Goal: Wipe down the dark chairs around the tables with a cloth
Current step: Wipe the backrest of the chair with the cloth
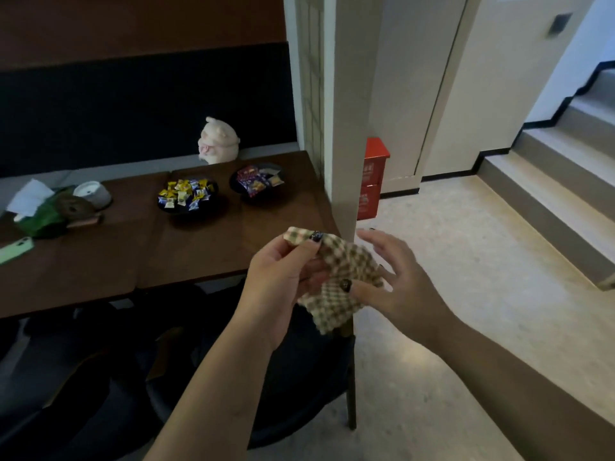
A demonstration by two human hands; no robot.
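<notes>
1. Holding checked cloth [336,277] in mid-air over dark chair [299,377]: left hand [283,287] pinches its top corner, right hand [396,287] thumb clamps lower edge, fingers spread.
2. Chairs under table very dark, shapes hard to make out; green phone [15,249] cut off at left edge.
3. Brown wooden table [199,257] holds two candy bowls [188,196]; pale pillar [349,111], speckled floor, steps [549,181] at right.

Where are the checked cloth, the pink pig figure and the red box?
checked cloth [339,281]: head view, middle of the fabric.
pink pig figure [218,140]: head view, its body.
red box [371,181]: head view, its front face.
</notes>
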